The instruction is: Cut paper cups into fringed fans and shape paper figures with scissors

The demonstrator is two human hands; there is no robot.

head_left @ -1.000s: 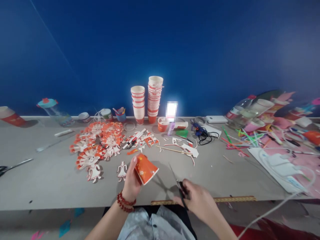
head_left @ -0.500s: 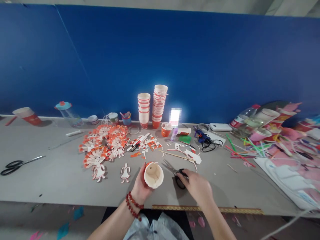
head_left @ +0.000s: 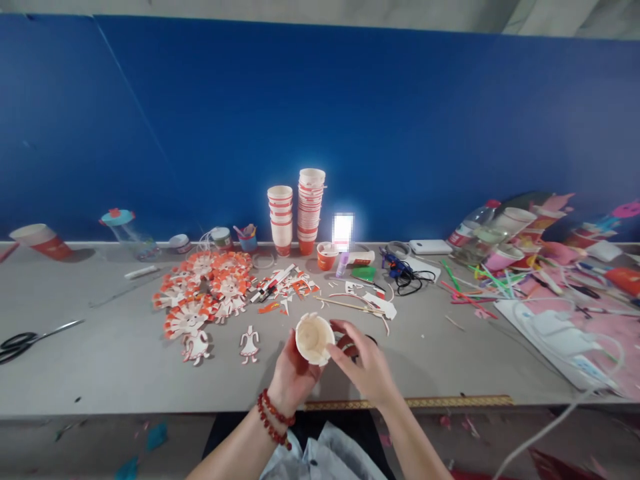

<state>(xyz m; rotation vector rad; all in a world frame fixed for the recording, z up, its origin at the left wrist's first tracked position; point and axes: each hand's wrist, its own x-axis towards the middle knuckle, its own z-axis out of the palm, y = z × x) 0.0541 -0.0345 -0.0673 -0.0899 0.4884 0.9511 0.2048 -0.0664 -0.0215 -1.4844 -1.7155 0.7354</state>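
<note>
My left hand (head_left: 293, 373) is wrapped around a paper cup (head_left: 314, 339), its cut, uneven rim and pale inside turned up toward me. On the cup's right side, the thumb and forefinger of my right hand (head_left: 364, 365) meet the rim. Black-handled scissors (head_left: 371, 339) show only in part behind and under that hand, near the table surface. Left of the cup lies a small white paper doll cutout (head_left: 249, 345) with red edging. A cluster of orange-and-white cut-cup figures (head_left: 213, 287) sits farther left.
Two stacks of paper cups (head_left: 281, 223) stand by the blue wall. Paper scraps (head_left: 290, 285) and thin sticks (head_left: 353, 305) lie before them. Other scissors (head_left: 37, 339) rest far left. On the right are colored straws (head_left: 463, 293), a bottle (head_left: 473, 227) and a white power strip (head_left: 555, 333).
My right hand has let go of the scissors and moved left to the cup. The cup has shifted slightly right and up in my left hand. The view has turned a little right.
</note>
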